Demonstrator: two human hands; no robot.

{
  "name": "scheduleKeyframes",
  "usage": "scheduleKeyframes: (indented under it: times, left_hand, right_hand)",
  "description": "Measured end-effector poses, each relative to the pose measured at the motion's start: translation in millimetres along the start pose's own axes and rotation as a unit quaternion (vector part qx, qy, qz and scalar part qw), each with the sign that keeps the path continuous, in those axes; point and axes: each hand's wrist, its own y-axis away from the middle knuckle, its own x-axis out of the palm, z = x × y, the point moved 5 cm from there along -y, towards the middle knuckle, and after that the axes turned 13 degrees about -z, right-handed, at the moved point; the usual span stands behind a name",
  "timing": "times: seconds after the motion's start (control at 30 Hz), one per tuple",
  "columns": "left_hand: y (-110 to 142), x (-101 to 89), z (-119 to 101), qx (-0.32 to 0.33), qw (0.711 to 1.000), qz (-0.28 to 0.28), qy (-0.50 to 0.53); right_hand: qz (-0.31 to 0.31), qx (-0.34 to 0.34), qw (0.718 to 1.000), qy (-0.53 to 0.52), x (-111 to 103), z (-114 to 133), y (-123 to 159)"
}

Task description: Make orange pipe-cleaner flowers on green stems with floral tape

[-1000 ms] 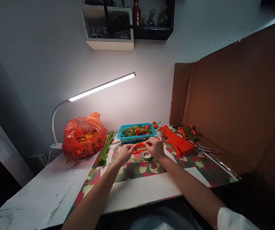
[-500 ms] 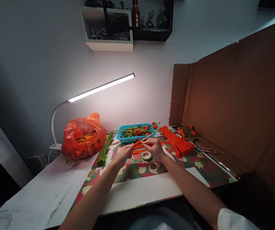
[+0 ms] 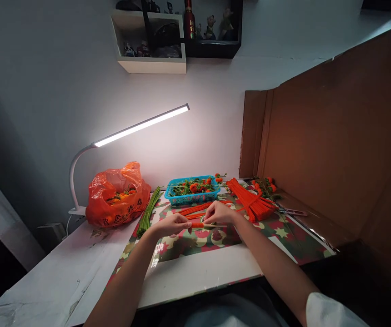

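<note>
My left hand (image 3: 172, 224) is closed around one end of a thin wooden stick (image 3: 218, 225), held level over the patterned table cover. Orange pipe cleaner is wound in a tight coil (image 3: 197, 224) round the stick beside my left fingertips. With its fingers pinched together, my right hand (image 3: 220, 212) is at the coil's right end, on the pipe cleaner; its fingertips are partly hidden. Behind the hands lie loose orange pipe cleaners (image 3: 192, 210). A roll of green tape is mostly covered by my right hand and the stick.
A blue basket (image 3: 191, 199) of orange flowers stands at the back. Green pipe cleaners (image 3: 149, 211) and an orange plastic bag (image 3: 117, 213) are left. An orange pipe-cleaner bundle (image 3: 252, 200), scissors (image 3: 295, 212) and a cardboard wall (image 3: 325, 136) are right. A lamp (image 3: 142, 126) reaches overhead.
Both hands have come lower and nearer to me. The stick has turned from slanting up to nearly level, and my right hand now covers most of the tape roll.
</note>
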Motion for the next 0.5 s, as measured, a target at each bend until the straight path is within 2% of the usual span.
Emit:
scheduleKeyframes:
  times: [0.1,0.23,0.4,0.5]
  left_hand:
    - [-4.6,-5.1,0.6,0.006,0.993,-0.073,-0.093]
    - [-9.3,-10.3,-4.3,0.049,0.973,-0.163,-0.158]
    - [-12.2,-12.1,-6.1,0.058,0.957,-0.233,-0.161]
    - [-13.7,-11.3,-8.1,0.053,0.945,-0.299,-0.123]
  right_hand:
    - [-0.082,-0.019,0.992,0.090,-1.8,1.1,-1.6]
    - [-0.193,-0.070,0.959,0.194,-5.9,10.5,-0.2]
    - [-0.298,-0.142,0.904,0.273,-4.3,23.5,5.0]
    - [-0.349,-0.162,0.879,0.283,-2.5,29.5,8.6]
